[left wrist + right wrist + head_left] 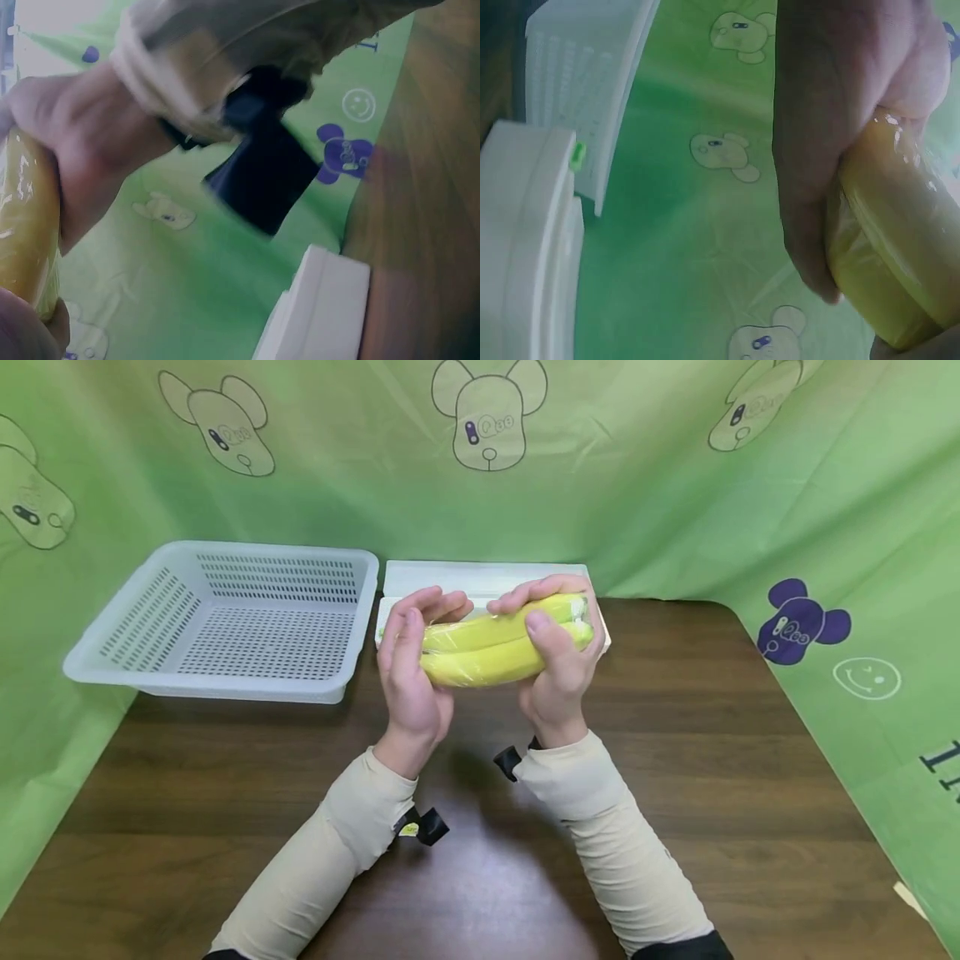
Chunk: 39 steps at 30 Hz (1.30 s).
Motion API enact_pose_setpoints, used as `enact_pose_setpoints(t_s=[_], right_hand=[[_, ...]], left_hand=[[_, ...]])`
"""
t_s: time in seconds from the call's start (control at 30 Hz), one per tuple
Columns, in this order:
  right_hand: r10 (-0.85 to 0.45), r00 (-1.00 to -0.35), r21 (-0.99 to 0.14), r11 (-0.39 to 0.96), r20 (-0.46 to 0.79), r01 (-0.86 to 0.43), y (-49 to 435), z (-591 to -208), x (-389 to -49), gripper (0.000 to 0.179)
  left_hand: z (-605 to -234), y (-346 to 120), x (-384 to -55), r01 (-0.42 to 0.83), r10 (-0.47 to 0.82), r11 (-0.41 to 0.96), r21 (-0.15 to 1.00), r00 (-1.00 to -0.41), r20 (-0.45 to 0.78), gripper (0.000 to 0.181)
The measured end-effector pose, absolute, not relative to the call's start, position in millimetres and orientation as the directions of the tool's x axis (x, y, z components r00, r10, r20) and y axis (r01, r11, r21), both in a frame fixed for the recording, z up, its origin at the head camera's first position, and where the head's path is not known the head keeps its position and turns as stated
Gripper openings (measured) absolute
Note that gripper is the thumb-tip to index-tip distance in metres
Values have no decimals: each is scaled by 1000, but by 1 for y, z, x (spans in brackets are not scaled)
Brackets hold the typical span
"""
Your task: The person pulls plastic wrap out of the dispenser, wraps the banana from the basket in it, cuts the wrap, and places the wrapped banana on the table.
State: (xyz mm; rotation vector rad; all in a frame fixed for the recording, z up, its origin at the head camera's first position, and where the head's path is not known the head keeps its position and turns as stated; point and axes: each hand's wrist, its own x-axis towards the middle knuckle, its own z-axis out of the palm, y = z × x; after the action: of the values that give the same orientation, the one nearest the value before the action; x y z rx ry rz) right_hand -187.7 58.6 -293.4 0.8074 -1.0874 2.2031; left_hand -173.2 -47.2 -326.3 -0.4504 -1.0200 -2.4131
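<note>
A pair of yellow bananas (480, 652), wrapped in clear shiny film, is held up between both hands above the table. My right hand (562, 672) grips the right end, thumb across the near face and fingers over the far side. At the opposite end my left hand (412, 681) cups round the tips, its thumb upright and its fingers bent behind. In the right wrist view the left hand (840, 112) wraps one end of the bananas (900, 225). The left wrist view shows the bananas (26, 217) at its edge, beyond them the right hand (90, 135).
Directly behind the hands lies a long white box (480, 578), partly hidden, with a small green tab (577, 156) on it. A pale perforated plastic basket (352, 685) stands at the back left. Brown wooden table (712, 777) lies below; a green printed curtain (637, 510) surrounds it.
</note>
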Motion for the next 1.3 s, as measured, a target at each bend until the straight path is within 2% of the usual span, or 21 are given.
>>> enact_pose_setpoints(t_s=[0.13, 0.37, 0.5, 0.57, 0.63, 0.7, 0.77, 0.83, 0.93, 1.07, 1.23, 1.3], right_hand=[[248, -703, -500, -551, 667, -668, 61, -296, -193, 9], [319, -727, -512, -544, 608, -665, 67, -298, -197, 7], [365, -767, -544, -548, 528, -635, 74, -300, -200, 8], [379, -795, -565, -561, 474, -605, 81, -302, -202, 8], [392, -836, -576, -606, 385, -549, 89, -302, -203, 9], [392, -878, -575, -665, 273, -476, 97, -301, -204, 12], [379, -915, -551, -737, 141, -391, 105, -300, -206, 14], [363, -931, -522, -788, 33, -325, 112, -299, -208, 17], [313, -948, -517, -822, -60, -239, 122, -299, -211, 19], [177, -984, -639, -759, -16, -126, 135, -305, -213, 29], [-122, -989, -882, -471, 87, -20, 171, -314, -214, 59], [-185, -979, -944, -329, 87, -22, 191, -314, -213, 60]], left_hand=[[-327, -41, -173, 513, -284, -608, 606, -853, 437, 29], [-324, -36, -177, 438, -224, -638, 634, -892, 392, 25], [-323, -28, -183, 412, -214, -671, 616, -904, 371, 21], [-323, -25, -185, 403, -190, -683, 609, -903, 385, 31], [-324, -24, -186, 380, -138, -694, 611, -904, 405, 50], [-325, -26, -187, 349, -72, -686, 639, -906, 417, 71], [-326, -30, -187, 306, -1, -658, 688, -914, 405, 84], [-326, -35, -188, 273, 64, -596, 755, -921, 384, 92], [-324, -41, -189, 234, 134, -456, 859, -936, 326, 77], [-322, -48, -193, 170, 158, -326, 930, -960, 231, 46], [-329, -52, -200, 166, 153, -310, 936, -963, 222, 39], [-334, -52, -203, 196, 148, -282, 939, -958, 244, 39]])
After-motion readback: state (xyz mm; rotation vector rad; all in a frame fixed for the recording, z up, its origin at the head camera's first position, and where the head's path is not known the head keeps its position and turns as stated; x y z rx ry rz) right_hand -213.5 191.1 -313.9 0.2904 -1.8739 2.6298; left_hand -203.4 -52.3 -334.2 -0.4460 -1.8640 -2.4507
